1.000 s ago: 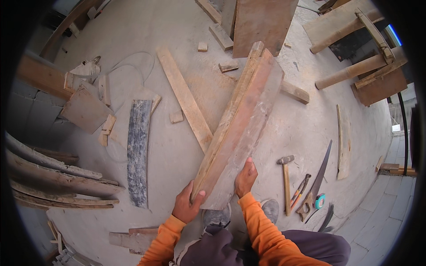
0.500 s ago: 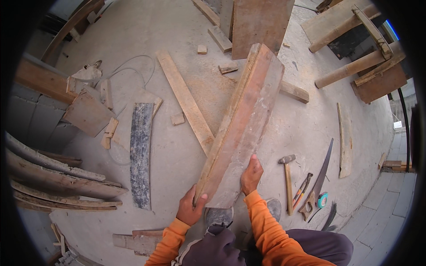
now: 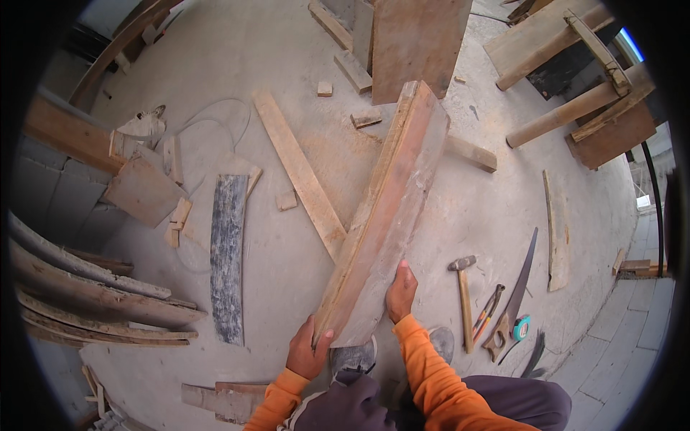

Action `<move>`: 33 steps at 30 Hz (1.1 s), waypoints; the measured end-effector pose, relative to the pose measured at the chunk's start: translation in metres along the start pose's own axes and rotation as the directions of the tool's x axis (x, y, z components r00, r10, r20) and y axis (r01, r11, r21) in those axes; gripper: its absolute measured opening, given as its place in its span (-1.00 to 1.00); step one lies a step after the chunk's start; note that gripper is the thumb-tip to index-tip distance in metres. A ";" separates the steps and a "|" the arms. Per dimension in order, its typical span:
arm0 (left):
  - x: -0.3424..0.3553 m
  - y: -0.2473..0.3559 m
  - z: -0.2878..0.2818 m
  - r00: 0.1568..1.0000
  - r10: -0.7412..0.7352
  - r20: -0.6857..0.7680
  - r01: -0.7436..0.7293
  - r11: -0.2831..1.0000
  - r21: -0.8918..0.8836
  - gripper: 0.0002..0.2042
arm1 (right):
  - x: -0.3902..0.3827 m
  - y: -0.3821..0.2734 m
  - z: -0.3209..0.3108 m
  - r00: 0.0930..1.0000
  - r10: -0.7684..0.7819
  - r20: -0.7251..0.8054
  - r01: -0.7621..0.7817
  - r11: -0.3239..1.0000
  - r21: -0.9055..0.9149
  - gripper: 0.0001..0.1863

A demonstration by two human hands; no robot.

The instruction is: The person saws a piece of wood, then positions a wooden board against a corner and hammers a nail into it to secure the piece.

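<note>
A long wooden plank panel [image 3: 394, 215], reddish and smeared with pale cement, is held tilted in front of me, its far end leaning to the right. A wooden strip runs along its left edge. My left hand [image 3: 307, 350] grips the near left corner, thumb on top. My right hand [image 3: 402, 291] is closed on the right edge, thumb up and fingers hidden beneath the panel. Under and beyond it lie a long wooden batten [image 3: 298, 169] on the left and a shorter wood block [image 3: 471, 153] on the right.
To the right lie a hammer [image 3: 464, 302], pliers [image 3: 489, 310], a handsaw [image 3: 512, 305] and a teal tape measure [image 3: 522, 327]. A dark-stained board [image 3: 228, 258] lies on the left. Curved boards [image 3: 108, 287] are stacked at far left. A plywood sheet [image 3: 417, 47] stands at the back.
The panel's far end has dropped slightly and moved a little left. Both hands keep their grip, lower in the picture and slightly more to the left.
</note>
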State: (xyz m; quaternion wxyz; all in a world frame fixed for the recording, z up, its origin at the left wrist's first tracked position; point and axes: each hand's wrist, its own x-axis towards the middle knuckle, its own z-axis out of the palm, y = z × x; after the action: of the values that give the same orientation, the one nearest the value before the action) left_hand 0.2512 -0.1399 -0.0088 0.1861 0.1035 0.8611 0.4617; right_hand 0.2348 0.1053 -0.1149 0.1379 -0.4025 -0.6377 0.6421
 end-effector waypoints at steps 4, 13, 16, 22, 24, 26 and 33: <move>-0.015 0.007 -0.021 1.000 -0.020 -0.020 0.021 0.998 0.053 -0.46 | 0.010 -0.025 -0.006 0.984 0.145 0.102 -0.149 0.988 0.029 -0.34; -0.049 0.023 -0.079 0.999 0.018 -0.045 -0.007 0.975 0.224 -0.51 | 0.112 -0.105 -0.033 0.945 -0.299 -0.135 0.283 0.951 -0.126 -0.56; -0.062 0.022 -0.090 0.999 -0.036 -0.006 0.037 0.977 0.210 -0.56 | 0.161 -0.138 -0.056 0.828 -0.536 -0.163 0.479 0.828 -0.290 -0.62; -0.083 0.014 -0.087 0.996 -0.088 -0.029 0.092 0.975 0.201 -0.62 | 0.215 -0.185 -0.041 0.864 -0.501 0.055 0.472 0.765 -0.438 -0.58; -0.079 0.012 -0.084 0.995 -0.101 0.000 0.100 0.980 0.172 -0.63 | 0.226 -0.178 -0.034 0.912 -0.400 0.093 0.400 0.815 -0.419 -0.51; -0.071 0.020 -0.080 0.993 -0.117 0.014 0.114 0.983 0.145 -0.65 | 0.227 -0.171 -0.024 0.992 -0.070 0.104 0.096 0.959 -0.265 -0.29; -0.036 0.021 -0.066 0.994 -0.105 0.025 0.103 0.993 0.055 -0.66 | 0.180 -0.148 0.016 0.706 0.164 0.689 -0.603 0.649 0.464 -0.25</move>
State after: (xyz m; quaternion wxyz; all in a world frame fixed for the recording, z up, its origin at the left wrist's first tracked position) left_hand 0.2565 -0.1907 0.0499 0.2190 0.0701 0.8748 0.4265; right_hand 0.0591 0.2405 -0.0409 -0.0823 -0.2386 -0.2697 0.9293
